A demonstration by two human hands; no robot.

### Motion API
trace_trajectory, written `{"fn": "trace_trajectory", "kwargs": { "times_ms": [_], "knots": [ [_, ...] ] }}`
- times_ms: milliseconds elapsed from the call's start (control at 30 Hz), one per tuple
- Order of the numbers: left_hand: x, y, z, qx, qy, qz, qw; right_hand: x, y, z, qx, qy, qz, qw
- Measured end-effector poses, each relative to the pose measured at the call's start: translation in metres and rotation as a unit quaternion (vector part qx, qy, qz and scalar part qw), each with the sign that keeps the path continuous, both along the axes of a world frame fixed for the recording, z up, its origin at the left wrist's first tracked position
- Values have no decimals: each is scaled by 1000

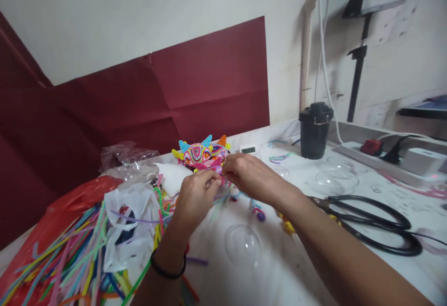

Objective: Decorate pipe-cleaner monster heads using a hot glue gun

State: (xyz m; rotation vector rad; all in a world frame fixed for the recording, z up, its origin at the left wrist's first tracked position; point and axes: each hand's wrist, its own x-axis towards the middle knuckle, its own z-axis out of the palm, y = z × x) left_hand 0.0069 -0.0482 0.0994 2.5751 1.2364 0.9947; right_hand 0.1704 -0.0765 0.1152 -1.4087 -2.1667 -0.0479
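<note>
My left hand (199, 194) has thumb and forefinger pinched together, a dark band round its wrist. My right hand (246, 172) is just beside it, fingers curled down and their tips partly hidden. Between the fingertips shows a small pink fuzzy piece, seemingly a pipe cleaner (221, 175); its full shape is hidden. Right behind the hands are colourful pipe-cleaner animal heads (197, 153) with blue and orange horns. A purple ball-tipped piece (260, 215) lies below the right hand, and a clear plastic dome (242, 244) rests on the table nearer me.
Many loose pipe cleaners (75, 255) lie on a red plastic bag (84, 194) at left, beside white bag material (127, 217). Large black-handled scissors (370, 222) lie right. Behind stand a black lidded cup (315, 131), a small digital display (247, 149) and a power strip (387, 161).
</note>
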Motion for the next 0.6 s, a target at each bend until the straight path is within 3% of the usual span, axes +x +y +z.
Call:
{"fn": "trace_trajectory", "kwargs": {
  "times_ms": [133, 233, 367, 600],
  "knots": [
    [4, 3, -4, -27, -8, -6, 1000, 2, 3, -6, -9, 22, 1, 1000],
    [8, 4, -6, -85, -86, -21, 992, 5, 4, -6, -2, 54, -1, 999],
    [13, 4, -5, -141, -199, -22, 969, 9, 6, -5, 17, 108, 15, 994],
    [17, 6, -4, -163, -342, -7, 925, 1, 16, -12, 33, 243, 17, 969]
  ]
}}
